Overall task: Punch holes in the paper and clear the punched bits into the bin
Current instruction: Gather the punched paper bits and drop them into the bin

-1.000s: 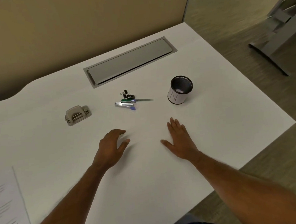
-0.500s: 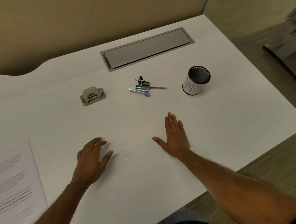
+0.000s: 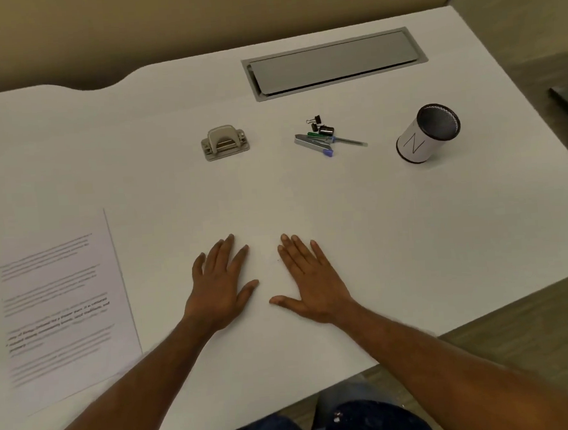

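Office workstation, plain as day.
We're over a white curved desktop (image 3: 308, 196) with a grey metal cable hatch (image 3: 333, 62), beige partition panel (image 3: 164, 22) behind, black binder clips (image 3: 315, 121), printed white sheet (image 3: 62, 305).

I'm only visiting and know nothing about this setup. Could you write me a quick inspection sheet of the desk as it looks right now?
Surface: white desk, both hands resting flat on it.
Job's things: hole punch towards the back, untouched; printed paper lying flat on the left; mesh pot upright on the right, perhaps the bin.
Clutter: binder clips, a pen and a stapler-like tool in a small heap between punch and pot.
Hands: left hand and right hand open, fingers straight, holding nothing.
Cables: nothing seen; a grey hatch is set into the desk.
Surroundings: beige wall behind, floor to the right.
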Motion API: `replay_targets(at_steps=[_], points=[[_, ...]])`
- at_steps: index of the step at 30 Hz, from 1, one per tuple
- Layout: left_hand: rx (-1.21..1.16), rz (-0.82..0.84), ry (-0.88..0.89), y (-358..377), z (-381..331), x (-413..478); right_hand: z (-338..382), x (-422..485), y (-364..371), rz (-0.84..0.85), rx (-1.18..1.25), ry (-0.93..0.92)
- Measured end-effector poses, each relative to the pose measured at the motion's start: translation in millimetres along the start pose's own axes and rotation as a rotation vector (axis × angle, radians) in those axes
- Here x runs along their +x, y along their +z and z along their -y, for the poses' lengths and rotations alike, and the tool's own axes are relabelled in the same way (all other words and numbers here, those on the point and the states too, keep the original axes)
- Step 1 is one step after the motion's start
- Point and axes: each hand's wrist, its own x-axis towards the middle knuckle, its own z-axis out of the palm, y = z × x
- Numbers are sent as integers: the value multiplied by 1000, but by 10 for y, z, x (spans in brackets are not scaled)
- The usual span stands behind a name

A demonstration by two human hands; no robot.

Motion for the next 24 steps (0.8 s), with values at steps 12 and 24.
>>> replay_targets(at_steps=[12,24], points=[[20,-38,-23,139,-2,-50,-284,253,-167,57,-49,2],[146,-57,75,248,-109,26,-379,-249,-173,-9,11,131]])
